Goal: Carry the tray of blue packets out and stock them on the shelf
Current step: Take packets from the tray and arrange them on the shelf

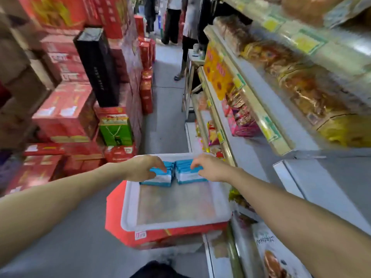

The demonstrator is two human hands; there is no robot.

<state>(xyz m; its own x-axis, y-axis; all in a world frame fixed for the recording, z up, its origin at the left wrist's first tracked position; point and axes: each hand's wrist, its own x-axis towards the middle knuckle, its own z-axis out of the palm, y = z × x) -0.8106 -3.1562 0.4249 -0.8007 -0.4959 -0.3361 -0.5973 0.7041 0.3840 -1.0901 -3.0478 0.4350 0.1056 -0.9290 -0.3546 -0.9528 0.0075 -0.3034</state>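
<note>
A white tray (pixel 174 224) sits on a red carton (pixel 152 236) in the shop aisle, right beside the shelf unit. Two short rows of blue and white packets stand at the tray's far end: a left row (pixel 160 178) and a right row (pixel 189 175). My left hand (pixel 143 167) curls over the left row, fingers on top and thumb at its side. My right hand (pixel 210 167) reaches onto the right row with bent fingers touching the packets' tops. The near part of the tray holds nothing. The frame is blurred by motion.
The shelf unit (pixel 259 117) on the right holds bagged snacks on several levels, with a white bare stretch (pixel 247 155) at tray height. Stacked red gift boxes (pixel 66 113) line the left of the aisle. People (pixel 181 23) stand at its far end.
</note>
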